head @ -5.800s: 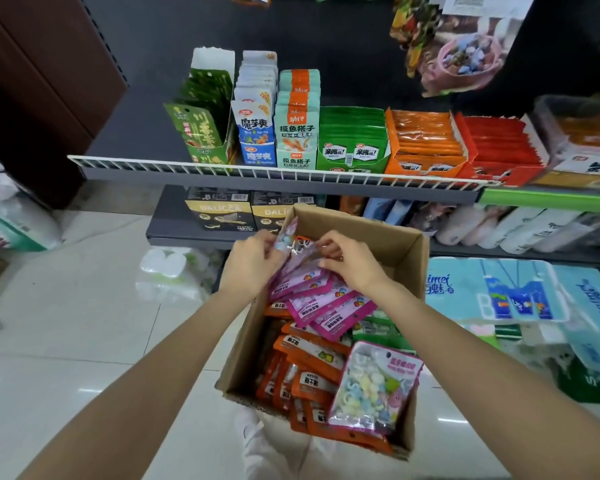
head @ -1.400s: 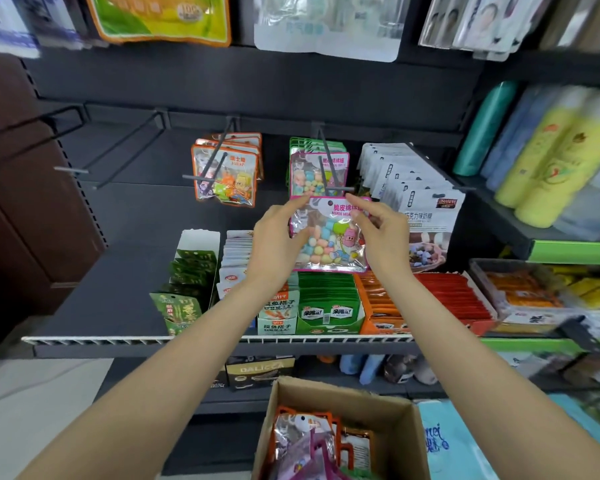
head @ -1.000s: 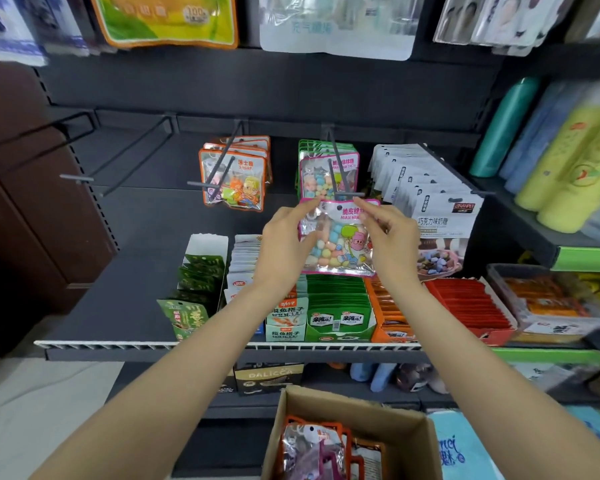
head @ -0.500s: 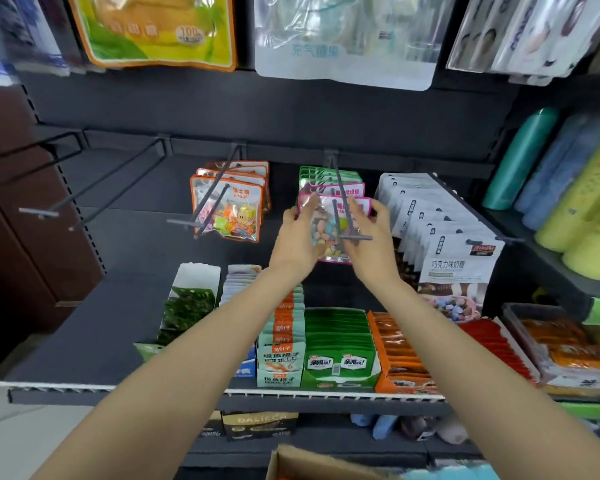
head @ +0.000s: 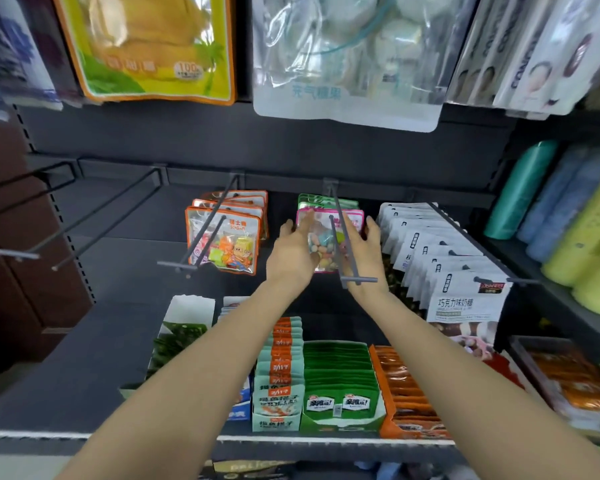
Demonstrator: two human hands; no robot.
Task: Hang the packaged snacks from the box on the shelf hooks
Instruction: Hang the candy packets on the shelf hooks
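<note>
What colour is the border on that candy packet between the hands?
Pink, around the candy packet; the head view shows it.

Left of the hands (head: 326, 251), two bare hooks (head: 94, 216) leave open room. Just right, white packets (head: 465, 289) crowd close. Big bags (head: 343, 57) hang overhead.

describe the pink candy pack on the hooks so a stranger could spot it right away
On the dark shelf wall, find the row of metal hooks above the boxed snacks. The pink-edged candy pack hangs on the middle hook, between left hand and right hand. Its neighbours are orange-edged packs and white packs.
</note>
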